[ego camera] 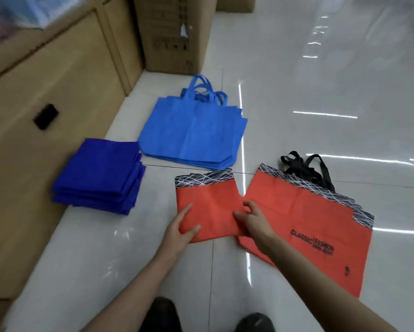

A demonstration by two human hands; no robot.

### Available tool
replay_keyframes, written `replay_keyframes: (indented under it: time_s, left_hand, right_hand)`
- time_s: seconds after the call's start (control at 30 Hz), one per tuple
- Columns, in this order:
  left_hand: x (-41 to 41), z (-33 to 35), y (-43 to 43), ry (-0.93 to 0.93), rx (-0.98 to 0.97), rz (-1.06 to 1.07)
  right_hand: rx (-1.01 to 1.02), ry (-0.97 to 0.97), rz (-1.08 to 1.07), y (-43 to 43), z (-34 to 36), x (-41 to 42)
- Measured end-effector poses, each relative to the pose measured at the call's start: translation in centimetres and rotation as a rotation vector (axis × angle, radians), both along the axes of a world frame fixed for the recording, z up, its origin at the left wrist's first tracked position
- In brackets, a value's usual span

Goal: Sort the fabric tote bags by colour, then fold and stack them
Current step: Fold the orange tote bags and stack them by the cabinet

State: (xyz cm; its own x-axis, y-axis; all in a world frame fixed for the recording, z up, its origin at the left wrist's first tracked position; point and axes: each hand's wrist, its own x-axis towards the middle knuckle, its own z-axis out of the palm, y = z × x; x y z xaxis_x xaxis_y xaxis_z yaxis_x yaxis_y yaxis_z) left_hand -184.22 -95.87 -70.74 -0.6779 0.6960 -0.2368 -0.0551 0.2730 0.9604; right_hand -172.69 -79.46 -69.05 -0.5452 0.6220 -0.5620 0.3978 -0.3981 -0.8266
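A folded orange tote bag (208, 204) with a black-and-white patterned top band lies on the floor in front of me. My left hand (181, 230) grips its near left edge, thumb on top. My right hand (254, 221) rests on its right edge with curled fingers pinching the fabric. To the right lies a pile of unfolded orange bags (316, 226) with black handles and printed text. A stack of folded dark blue bags (100, 178) sits at the left. Behind it, a pile of flat light blue bags (191, 133) lies with handles pointing away.
Large cardboard boxes (48, 121) line the left side, and a tall box (175, 32) stands at the back. The glossy white tile floor (333, 92) stretches to the right. My dark shoes (163, 315) show at the bottom edge.
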Motion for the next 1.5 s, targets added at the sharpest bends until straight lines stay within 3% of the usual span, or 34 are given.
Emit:
replay_keyframes:
  time_s: [0.2,0.4,0.53,0.63,0.73,0.83,0.9,0.97,1.3,1.4,1.5]
  left_hand:
    - [-3.2,2.2,-10.1,-0.026,-0.026,0.271]
    - [-4.1,-0.7,-18.3,-0.006,-0.093,0.507]
    - [-4.8,-4.1,-21.1,0.001,-0.264,0.710]
    - [-5.9,-5.4,-21.3,-0.038,-0.386,0.815]
    - [-7.4,-6.5,-20.8,-0.070,-0.496,0.776]
    - [-8.7,-7.8,-20.3,0.010,-0.810,0.636]
    - [-9.6,-8.4,-19.8,0.126,-1.050,0.570]
    - [-10.5,-8.8,-19.3,0.225,-1.133,0.544]
    - [-11.8,-8.5,-18.9,0.362,-1.084,0.442]
    - [-10.1,-6.7,-17.0,0.578,-0.976,0.369]
    - [-8.2,-5.2,-13.4,0.658,-0.796,0.239]
  right_hand:
    - [0.151,0.016,0.460,-7.2,4.4,-7.5]
    - [0.286,-0.032,0.791,-14.1,2.3,-14.7]
    - [0.293,-0.039,0.830,-18.0,-1.2,-18.7]
    - [0.085,-0.009,0.639,-20.3,-3.6,-20.8]
    - [-0.046,0.029,0.515,-21.4,-5.7,-21.8]
    - [-0.053,0.103,0.531,-21.5,-6.7,-21.8]
    - [0.025,0.094,0.585,-20.8,-7.2,-21.3]
    - [0.127,0.021,0.676,-19.7,-8.0,-20.5]
    - [0.336,-0.103,0.723,-14.2,-7.0,-12.8]
    - [0.419,-0.118,0.682,-12.5,-5.5,-9.8]
    - [0.501,-0.167,0.691,-10.6,-4.6,-6.9]
